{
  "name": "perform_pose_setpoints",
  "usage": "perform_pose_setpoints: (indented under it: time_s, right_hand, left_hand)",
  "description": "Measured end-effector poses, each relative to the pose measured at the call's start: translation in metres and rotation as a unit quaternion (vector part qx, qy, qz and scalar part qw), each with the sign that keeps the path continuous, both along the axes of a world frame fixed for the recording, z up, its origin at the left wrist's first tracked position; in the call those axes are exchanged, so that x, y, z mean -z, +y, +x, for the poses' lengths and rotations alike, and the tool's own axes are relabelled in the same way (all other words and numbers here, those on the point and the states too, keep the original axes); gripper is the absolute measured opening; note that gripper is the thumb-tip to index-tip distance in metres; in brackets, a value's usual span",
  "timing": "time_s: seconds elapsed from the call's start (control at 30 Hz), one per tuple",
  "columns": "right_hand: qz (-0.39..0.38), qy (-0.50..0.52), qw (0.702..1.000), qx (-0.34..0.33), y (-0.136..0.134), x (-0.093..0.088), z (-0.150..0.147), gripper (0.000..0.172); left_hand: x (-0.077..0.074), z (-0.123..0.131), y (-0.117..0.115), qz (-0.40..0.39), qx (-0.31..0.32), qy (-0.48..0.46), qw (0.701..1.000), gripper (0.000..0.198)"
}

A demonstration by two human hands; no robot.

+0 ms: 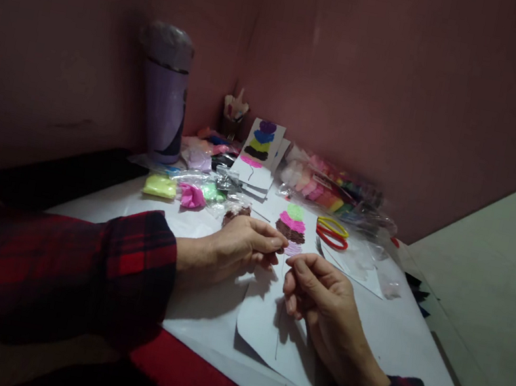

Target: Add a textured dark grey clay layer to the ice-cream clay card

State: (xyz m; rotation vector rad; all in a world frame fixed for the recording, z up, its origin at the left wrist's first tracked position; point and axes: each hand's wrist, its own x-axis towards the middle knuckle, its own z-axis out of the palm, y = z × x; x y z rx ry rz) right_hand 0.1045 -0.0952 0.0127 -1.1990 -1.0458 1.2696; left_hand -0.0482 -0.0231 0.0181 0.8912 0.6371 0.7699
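My left hand (249, 245) hovers over a white paper card (258, 323), thumb and forefinger pinched together. Facing it from the right, my right hand (320, 290) is pinched too, with a small gap between the two sets of fingertips. Whatever lies in either pinch is too small to make out. On the card, just beyond my fingers, rise ridged layers of soft clay: green (294, 211), pink, brown (290, 227) and lilac. A thin drawn line (278, 336) runs down the card below them. A bag of brown clay (238, 211) sits behind my left hand.
Yellow-and-red-handled scissors (331, 239) lie right of the card. Bagged yellow clay (160, 186) and pink clay (191, 196) are at left, near a tall purple tumbler (162, 96). Behind stand a finished-looking layered card (259, 146) and a pack of coloured clay (323, 188).
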Motion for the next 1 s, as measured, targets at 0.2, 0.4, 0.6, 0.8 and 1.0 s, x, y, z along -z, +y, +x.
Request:
perform_pose_setpoints:
  time_s: [0.2,0.4,0.6,0.8,1.0]
  right_hand:
    - [0.002,-0.003,1.0,0.0,0.0003,-0.0005,-0.0008,0.028]
    - [0.002,-0.006,1.0,0.001,0.0003,-0.0007,-0.0012,0.028]
    - [0.001,-0.008,1.0,-0.003,0.0003,-0.0005,-0.0014,0.028]
    - [0.005,-0.01,1.0,-0.001,0.0005,-0.0009,-0.0027,0.028]
    - [0.006,-0.013,1.0,-0.004,-0.0005,0.0,-0.002,0.026]
  left_hand:
    - [0.001,-0.0012,-0.0004,0.015,0.004,0.003,1.0,0.004]
    - [0.0009,-0.0015,-0.0001,0.021,0.007,0.002,1.0,0.003]
    - [0.006,-0.0022,0.0021,0.043,0.021,0.013,0.999,0.008]
    - [0.006,-0.0019,0.0019,0.054,0.014,0.018,0.998,0.007]
    - [0.004,-0.0027,0.0005,0.05,0.012,0.021,0.998,0.006]
